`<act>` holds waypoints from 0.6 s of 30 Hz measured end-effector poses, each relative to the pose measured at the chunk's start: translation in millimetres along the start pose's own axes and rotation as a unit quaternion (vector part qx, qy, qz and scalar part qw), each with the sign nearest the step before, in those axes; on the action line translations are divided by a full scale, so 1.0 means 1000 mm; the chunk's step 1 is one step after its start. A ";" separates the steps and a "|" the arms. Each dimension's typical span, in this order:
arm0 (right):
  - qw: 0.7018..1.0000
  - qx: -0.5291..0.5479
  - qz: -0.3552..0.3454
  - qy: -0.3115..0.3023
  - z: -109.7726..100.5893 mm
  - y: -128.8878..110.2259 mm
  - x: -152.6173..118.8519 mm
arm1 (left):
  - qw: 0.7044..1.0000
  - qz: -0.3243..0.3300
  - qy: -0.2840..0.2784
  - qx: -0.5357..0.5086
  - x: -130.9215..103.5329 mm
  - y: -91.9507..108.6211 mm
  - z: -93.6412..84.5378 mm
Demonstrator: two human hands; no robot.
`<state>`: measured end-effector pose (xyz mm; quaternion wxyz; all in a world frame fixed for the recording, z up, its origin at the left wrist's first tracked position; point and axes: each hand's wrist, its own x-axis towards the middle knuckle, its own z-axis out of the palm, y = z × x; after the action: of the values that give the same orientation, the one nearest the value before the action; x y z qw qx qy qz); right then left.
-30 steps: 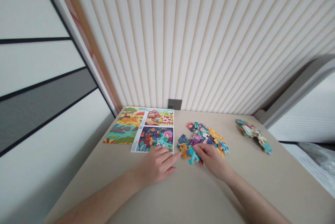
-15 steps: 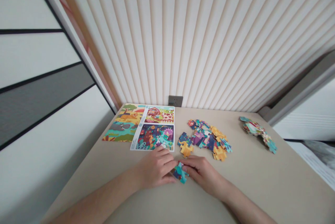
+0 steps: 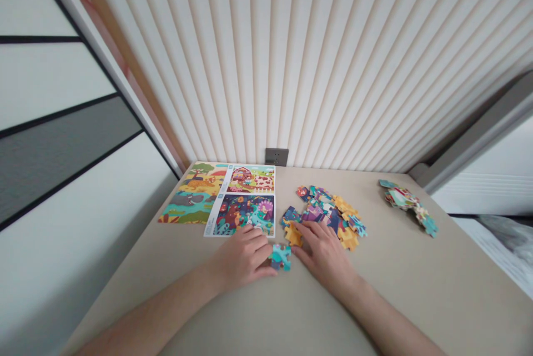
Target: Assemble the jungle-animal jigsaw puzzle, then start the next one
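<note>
A teal jigsaw puzzle piece [image 3: 282, 257] is at the fingertips of my left hand [image 3: 245, 257], its left end covered by the thumb and fingers that close on it. My right hand [image 3: 325, 250] has let its fingers spread over the near edge of a loose pile of jigsaw pieces [image 3: 318, 211]. Its fingertips reach an orange-yellow piece [image 3: 293, 235] on the pile's left side. Behind my left hand lies a printed picture sheet [image 3: 245, 214] with a farm scene above a dark forest scene; my fingers overlap its lower edge.
A picture with a hippo [image 3: 187, 200] lies partly under the sheet. A smaller heap of pieces [image 3: 408, 203] sits at the table's far right. A fluted wall with a dark socket [image 3: 277, 156] borders the back. White panels [image 3: 54, 178] stand at the left.
My right hand has left the teal piece and moved back and right to the pile, its fingers spreading. The left hand stays at the teal piece, which now shows more fully.
</note>
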<state>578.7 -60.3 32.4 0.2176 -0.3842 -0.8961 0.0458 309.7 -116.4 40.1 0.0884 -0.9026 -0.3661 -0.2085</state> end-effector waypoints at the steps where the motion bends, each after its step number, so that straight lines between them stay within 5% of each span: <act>1: 1.000 0.002 0.001 -0.003 0.000 -0.001 0.000 | 1.000 0.000 -0.002 0.003 0.000 0.000 0.000; 6: 1.000 -0.009 0.002 0.027 -0.012 0.005 0.003 | 1.000 -0.004 -0.015 0.004 0.000 -0.001 0.001; 11: 0.978 -0.120 0.100 0.136 -0.029 0.040 0.008 | 1.000 -0.006 -0.013 0.001 -0.001 -0.002 0.002; 15: 0.974 -0.157 0.114 0.120 -0.026 0.061 0.010 | 1.000 -0.006 -0.017 0.002 0.000 -0.002 0.002; 18: 0.974 -0.154 0.103 0.130 -0.022 0.055 0.010 | 1.000 -0.011 -0.013 0.002 0.001 -0.002 0.002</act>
<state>618.2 -16.7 41.9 0.2641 -0.5059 -0.8122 -0.1213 309.6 -114.2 38.9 0.0829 -0.9010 -0.3776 -0.1971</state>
